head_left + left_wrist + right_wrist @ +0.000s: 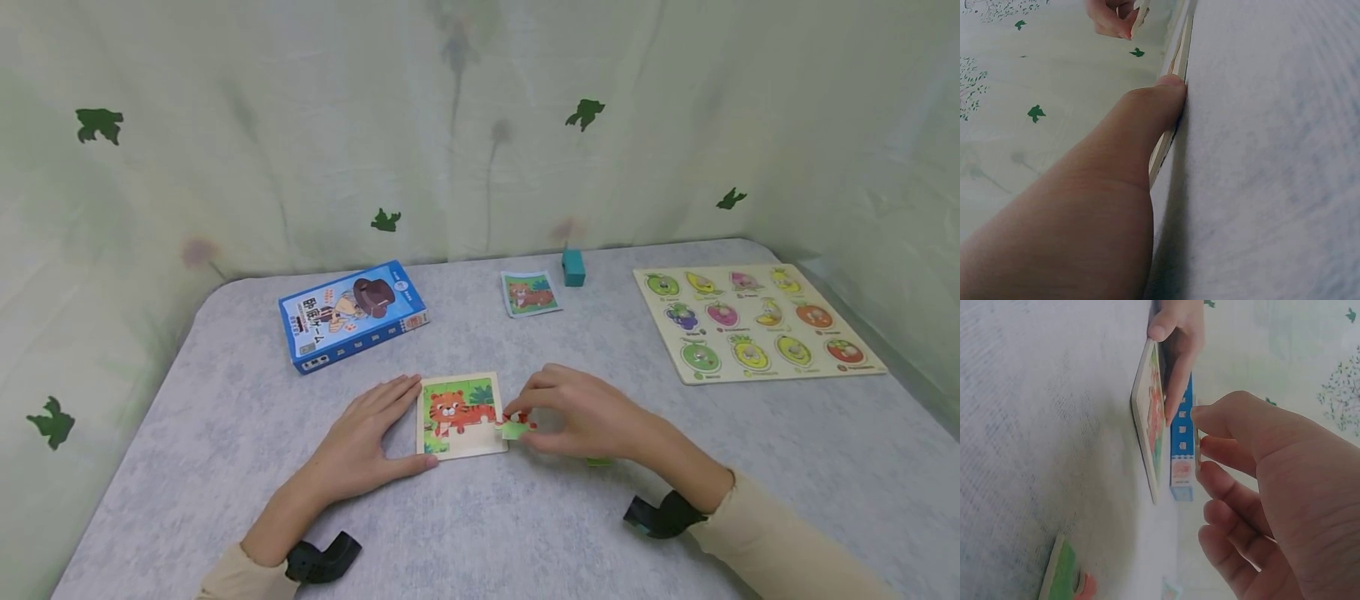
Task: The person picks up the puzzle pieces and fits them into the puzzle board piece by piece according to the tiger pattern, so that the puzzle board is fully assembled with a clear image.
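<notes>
In the head view, a square wooden puzzle board (463,450) with a partly filled tiger picture lies on the table. My left hand (367,442) rests at its left side, fingers fairly straight: fingertips touch the upper left corner, the thumb (1166,94) the lower edge. My right hand (581,412) pinches a green and red puzzle piece (516,430) between thumb and fingers, just above the board's right edge. The right wrist view shows that piece nearly edge-on. Another puzzle piece (1063,572) lies on the table, mostly hidden under the right hand in the head view.
Behind the board lie a blue game box (352,317), a small tiger picture card (531,294) and a teal block (573,268). A fruit peg board (757,325) lies to the right. Pale curtain (480,133) hangs behind the table.
</notes>
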A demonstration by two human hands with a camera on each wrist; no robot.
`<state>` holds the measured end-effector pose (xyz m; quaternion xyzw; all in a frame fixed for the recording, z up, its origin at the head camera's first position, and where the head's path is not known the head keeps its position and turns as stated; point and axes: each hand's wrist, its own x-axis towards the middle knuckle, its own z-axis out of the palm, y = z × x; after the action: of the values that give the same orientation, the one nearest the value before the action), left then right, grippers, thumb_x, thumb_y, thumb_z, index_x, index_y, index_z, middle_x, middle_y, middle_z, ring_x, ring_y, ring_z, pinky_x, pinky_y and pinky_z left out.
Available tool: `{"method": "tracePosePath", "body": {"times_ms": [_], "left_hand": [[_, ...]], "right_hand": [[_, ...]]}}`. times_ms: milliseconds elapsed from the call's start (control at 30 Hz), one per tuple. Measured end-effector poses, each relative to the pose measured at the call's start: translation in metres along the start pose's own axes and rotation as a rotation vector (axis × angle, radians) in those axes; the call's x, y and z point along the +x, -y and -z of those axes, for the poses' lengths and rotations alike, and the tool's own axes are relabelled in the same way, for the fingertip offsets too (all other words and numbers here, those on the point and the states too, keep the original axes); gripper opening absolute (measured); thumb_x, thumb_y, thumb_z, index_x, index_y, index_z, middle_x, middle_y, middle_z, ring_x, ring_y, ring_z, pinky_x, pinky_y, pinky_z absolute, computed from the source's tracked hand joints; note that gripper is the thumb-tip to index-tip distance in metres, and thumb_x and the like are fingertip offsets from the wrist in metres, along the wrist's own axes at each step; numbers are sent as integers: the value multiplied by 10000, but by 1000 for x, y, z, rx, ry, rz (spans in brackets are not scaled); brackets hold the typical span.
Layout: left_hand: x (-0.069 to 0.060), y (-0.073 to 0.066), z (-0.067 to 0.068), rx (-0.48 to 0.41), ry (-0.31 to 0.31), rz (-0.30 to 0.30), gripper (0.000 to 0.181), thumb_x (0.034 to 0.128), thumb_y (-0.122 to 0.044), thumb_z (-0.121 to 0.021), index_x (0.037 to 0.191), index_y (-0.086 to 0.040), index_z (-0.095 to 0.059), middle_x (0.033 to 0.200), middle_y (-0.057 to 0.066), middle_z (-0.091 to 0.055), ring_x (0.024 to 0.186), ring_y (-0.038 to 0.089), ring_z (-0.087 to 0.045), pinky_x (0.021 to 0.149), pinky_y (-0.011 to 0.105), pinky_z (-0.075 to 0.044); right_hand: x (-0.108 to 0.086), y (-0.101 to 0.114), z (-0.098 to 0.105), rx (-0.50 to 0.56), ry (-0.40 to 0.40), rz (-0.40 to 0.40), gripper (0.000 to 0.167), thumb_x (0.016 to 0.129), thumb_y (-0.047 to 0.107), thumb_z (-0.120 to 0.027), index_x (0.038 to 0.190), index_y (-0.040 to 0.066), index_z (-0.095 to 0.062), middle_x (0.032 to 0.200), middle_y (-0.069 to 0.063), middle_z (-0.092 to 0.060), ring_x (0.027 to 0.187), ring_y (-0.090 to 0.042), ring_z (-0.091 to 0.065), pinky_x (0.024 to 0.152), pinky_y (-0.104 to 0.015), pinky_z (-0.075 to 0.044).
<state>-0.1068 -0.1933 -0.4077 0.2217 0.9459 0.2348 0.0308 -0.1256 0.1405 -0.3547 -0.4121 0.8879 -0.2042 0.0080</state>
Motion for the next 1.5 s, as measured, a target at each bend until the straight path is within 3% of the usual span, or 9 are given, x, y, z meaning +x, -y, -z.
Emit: {"method": "tracePosePath", "body": {"times_ms": [1233,1500], "left_hand": [[-1,1,0,8,-11,-20,1039,826,-712,-722,1608,-126,-372,1676,57,-340,1551,327,-293,1236,604,-261],[-1,1,1,20,-15,-25,1043,823,-709,-728,1609,-123,-370,1674,60,-344,1548,330,-300,1237,598,-262]], "right_hand": [[36,14,-25,17,27,55,317,898,364,-785,1189,239,-782,1107,96,-706,978,-55,-582,829,-225,-537],[38,13,-33,41,10,91,303,907,328,-777,1195,232,-778,1058,91,-694,904,-73,-572,756,-194,-502]]}}
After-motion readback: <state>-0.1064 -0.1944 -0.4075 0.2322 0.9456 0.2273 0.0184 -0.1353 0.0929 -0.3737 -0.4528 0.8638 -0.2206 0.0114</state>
